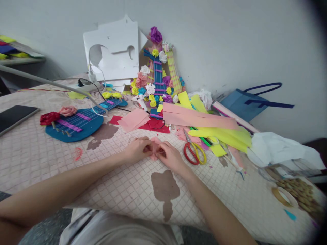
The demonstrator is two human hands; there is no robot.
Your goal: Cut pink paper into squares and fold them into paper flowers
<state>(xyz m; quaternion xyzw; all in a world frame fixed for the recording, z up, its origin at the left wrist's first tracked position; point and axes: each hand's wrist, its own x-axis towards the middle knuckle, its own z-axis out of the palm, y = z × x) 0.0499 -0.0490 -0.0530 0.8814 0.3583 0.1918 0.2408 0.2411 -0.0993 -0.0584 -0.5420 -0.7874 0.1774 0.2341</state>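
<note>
Between my two hands, just above the checked tablecloth, is a small piece of pink crepe paper [154, 145]. My left hand [139, 149] pinches its left side, and my right hand [170, 154] pinches its right side with fingers bent. Part of the paper is hidden by the fingers. A stack of pink crepe paper pieces [134, 119] lies just beyond my hands, partly over a red sheet [163, 127]. To the right of my right hand rest scissors [194, 153] with one red and one yellow handle, blades partly apart.
A blue paper instrument [74, 126] with crepe roses lies left; a phone [16, 117] is farther left. Behind stand flower-covered instruments [158, 75], a white glue gun [140, 101] and white board [114, 47]. Right are pink strips [199, 115], yellow strips [227, 136] and a tape roll [284, 197].
</note>
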